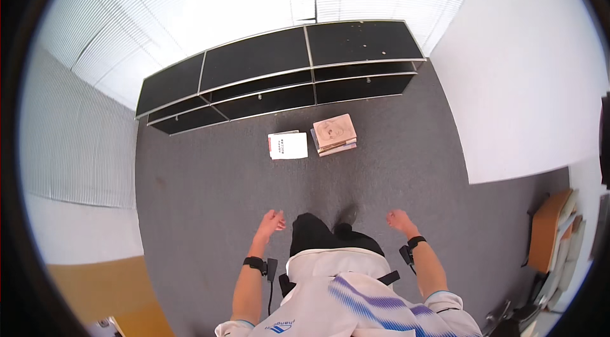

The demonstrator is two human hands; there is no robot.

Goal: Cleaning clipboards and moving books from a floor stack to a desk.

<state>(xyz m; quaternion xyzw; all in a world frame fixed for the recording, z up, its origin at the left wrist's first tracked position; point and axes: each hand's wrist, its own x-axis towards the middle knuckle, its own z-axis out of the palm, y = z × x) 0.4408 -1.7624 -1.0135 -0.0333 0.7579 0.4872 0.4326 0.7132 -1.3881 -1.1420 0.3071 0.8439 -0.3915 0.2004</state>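
My left hand (272, 221) hangs over the grey floor at my side, holding nothing, its fingers loosely curled. My right hand (399, 221) is on the other side of my legs, also loosely curled, with no object visible in it. Black straps with small devices circle both forearms. In front of me, a stack of white-covered books (289, 145) lies on the floor. Just right of it, apart from it, stands a taller stack of books (335, 131) whose top pink cover bears a drawn face. Neither hand touches the books.
Beyond the books stands a low black cabinet (257, 58) with metal edging, open slots and knobbed lower fronts, before windows with blinds. Small pale bits lie on its top. A white wall (514, 75) is at right, with an orange-brown piece of furniture (548, 232). A wooden surface (109, 289) is lower left.
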